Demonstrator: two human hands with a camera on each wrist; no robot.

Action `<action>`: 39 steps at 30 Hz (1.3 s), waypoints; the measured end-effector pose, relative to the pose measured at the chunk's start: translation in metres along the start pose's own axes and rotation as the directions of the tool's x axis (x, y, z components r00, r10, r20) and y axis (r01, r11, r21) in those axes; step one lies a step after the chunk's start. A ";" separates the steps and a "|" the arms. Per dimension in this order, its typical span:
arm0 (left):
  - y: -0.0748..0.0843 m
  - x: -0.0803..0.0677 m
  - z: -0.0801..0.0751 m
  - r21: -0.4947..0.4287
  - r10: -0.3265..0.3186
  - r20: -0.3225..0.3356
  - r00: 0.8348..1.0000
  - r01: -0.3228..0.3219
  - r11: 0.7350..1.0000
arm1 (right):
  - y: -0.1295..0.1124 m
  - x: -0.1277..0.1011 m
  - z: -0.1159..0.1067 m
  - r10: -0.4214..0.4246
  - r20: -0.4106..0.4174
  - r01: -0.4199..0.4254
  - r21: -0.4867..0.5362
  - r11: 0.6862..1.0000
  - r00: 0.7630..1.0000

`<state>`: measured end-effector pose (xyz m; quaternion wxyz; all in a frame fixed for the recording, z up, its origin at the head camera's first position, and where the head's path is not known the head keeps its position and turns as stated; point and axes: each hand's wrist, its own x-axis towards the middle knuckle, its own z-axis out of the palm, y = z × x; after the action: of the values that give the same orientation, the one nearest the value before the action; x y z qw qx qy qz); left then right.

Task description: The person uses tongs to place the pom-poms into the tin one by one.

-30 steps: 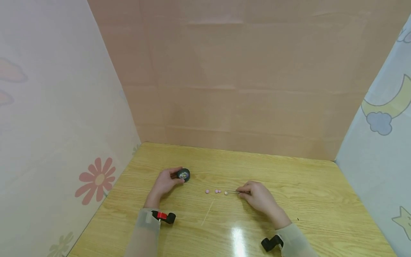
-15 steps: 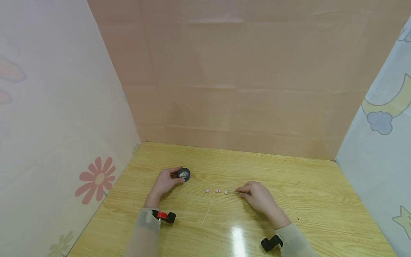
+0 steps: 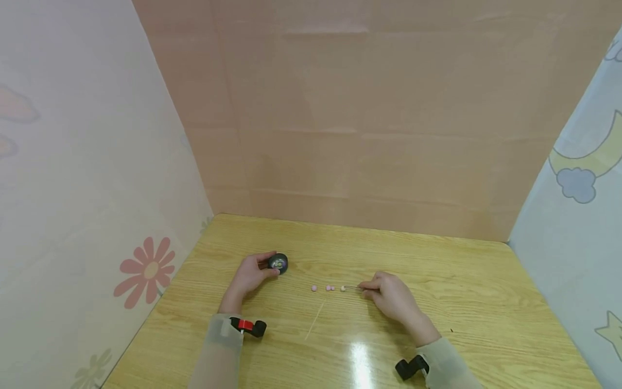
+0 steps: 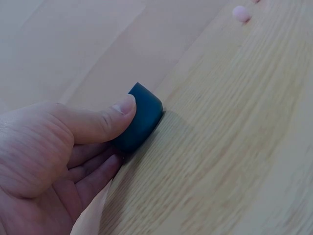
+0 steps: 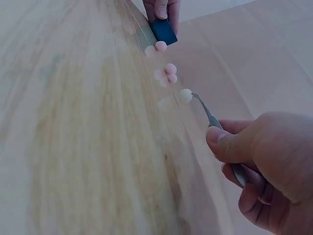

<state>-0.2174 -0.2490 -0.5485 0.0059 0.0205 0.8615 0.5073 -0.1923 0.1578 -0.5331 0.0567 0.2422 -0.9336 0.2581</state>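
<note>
My left hand (image 3: pixel 250 275) holds a small dark round tub (image 3: pixel 278 263) upright on its edge at the left, thumb and fingers on its rim; colourful bits show on its face. Fine metal tweezers (image 5: pixel 212 117) are pinched between the thumb and fingers of my right hand (image 3: pixel 394 298). Their bent tips meet a cream bead (image 5: pixel 186 95), which hovers just over the table, apart from its faint reflection. To its left a pair of pink beads (image 5: pixel 170 69) touch each other, one smaller. Another pink bead (image 3: pixel 313 288) lies alone, nearer the tub.
The wooden table (image 3: pixel 466 292) is bounded by a brown paper wall (image 3: pixel 369 119) behind and patterned sheets at both sides. A tiny dark speck (image 3: pixel 451 330) lies right of my right forearm. Black camera mounts (image 3: pixel 410 369) sit on both wrists.
The tweezers' arms have drawn together on the cream bead, and it has risen slightly. My left hand and the tub stay put, as do the pink beads.
</note>
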 end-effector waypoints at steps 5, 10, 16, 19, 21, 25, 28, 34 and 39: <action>-0.001 0.002 0.000 -0.008 -0.005 0.003 1.000 0.005 1.000 | 0.000 0.001 0.000 -0.001 -0.005 0.001 0.023 1.000 1.000; 0.001 0.003 -0.001 -0.017 -0.008 0.003 1.000 0.008 1.000 | 0.002 0.004 -0.001 -0.019 -0.013 0.019 0.036 0.999 1.000; 0.003 0.004 -0.004 -0.014 -0.013 0.003 1.000 0.013 1.000 | -0.001 0.011 -0.001 -0.044 -0.049 0.047 0.050 0.998 0.998; 0.004 0.005 -0.004 -0.019 -0.010 0.000 1.000 0.010 1.000 | -0.004 0.015 -0.002 -0.057 -0.068 0.061 0.061 0.996 0.996; 0.005 0.005 -0.004 -0.022 -0.010 -0.001 1.000 0.010 1.000 | -0.005 0.018 -0.001 -0.057 -0.070 0.062 0.072 0.995 0.996; 0.004 0.004 -0.003 -0.017 -0.010 0.003 1.000 0.010 1.000 | -0.009 0.023 0.002 -0.058 -0.056 0.063 0.103 0.993 0.997; 0.003 0.004 -0.001 -0.020 -0.007 0.004 1.000 0.007 1.000 | -0.012 0.028 0.005 -0.061 -0.045 0.065 0.115 0.991 0.997; 0.001 0.003 0.001 -0.032 -0.016 0.004 1.000 0.016 0.999 | -0.022 0.041 0.012 -0.066 -0.038 0.070 0.119 0.990 0.997; -0.001 0.002 0.001 -0.043 -0.030 0.006 1.000 0.030 0.999 | -0.033 0.054 0.020 -0.078 -0.033 0.082 0.145 0.986 0.996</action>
<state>-0.2198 -0.2485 -0.5494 0.0162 0.0087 0.8505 0.5256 -0.2228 0.1001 -0.5230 0.0620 0.2795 -0.9007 0.3267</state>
